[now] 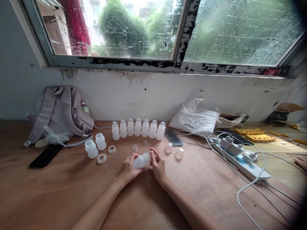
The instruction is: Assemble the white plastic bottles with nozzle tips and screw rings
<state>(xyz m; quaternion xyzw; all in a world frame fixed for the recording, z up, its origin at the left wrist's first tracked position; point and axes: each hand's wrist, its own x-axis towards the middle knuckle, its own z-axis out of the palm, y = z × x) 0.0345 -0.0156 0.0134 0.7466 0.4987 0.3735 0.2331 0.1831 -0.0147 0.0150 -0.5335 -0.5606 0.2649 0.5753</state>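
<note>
The bottle point(141, 160) is held just above the worktop point(59, 191), near the middle, lying on its side with its long axis running left to right and its top end pointing right and slightly far. The left hand point(128, 169) is wrapped around its body from the near left, and the right hand point(157, 163) closes its fingers on the top end, so both hands touch it. Farther away stands a row of seven bottles point(137, 128), and to the left are two open bottles point(96, 145) with loose rings point(102, 158).
</note>
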